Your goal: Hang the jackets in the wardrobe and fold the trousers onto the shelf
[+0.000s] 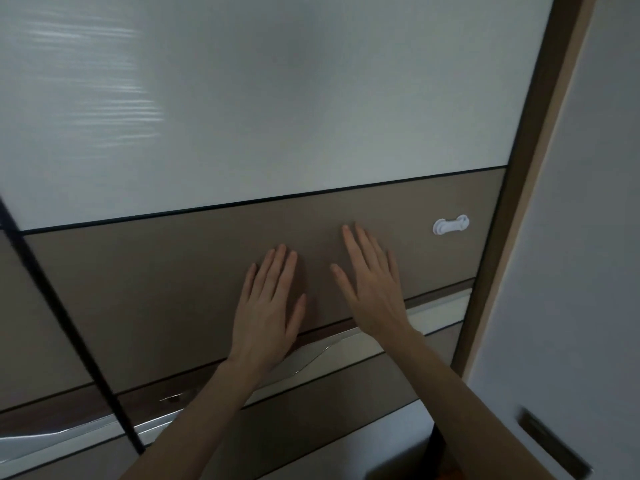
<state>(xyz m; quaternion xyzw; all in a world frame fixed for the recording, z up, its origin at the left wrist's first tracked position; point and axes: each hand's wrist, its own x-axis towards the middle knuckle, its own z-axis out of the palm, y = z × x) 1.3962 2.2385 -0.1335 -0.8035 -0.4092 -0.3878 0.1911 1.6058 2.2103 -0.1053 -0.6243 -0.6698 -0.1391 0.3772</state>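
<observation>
Both hands lie flat on the wardrobe door [311,133] at centre frame; left hand [268,303] fingers together, right hand [372,289] fingers slightly spread, holding nothing; no jackets or trousers in view; likely sliding it, next a sideways push.

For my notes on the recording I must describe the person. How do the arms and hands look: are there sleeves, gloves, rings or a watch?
Both arms are bare as far as the picture shows; no sleeve is visible. The left hand and the right hand wear no gloves. No ring, watch or bracelet can be seen on the fingers or wrists. The nails look short and unpainted, though the picture is slightly blurred.
</observation>
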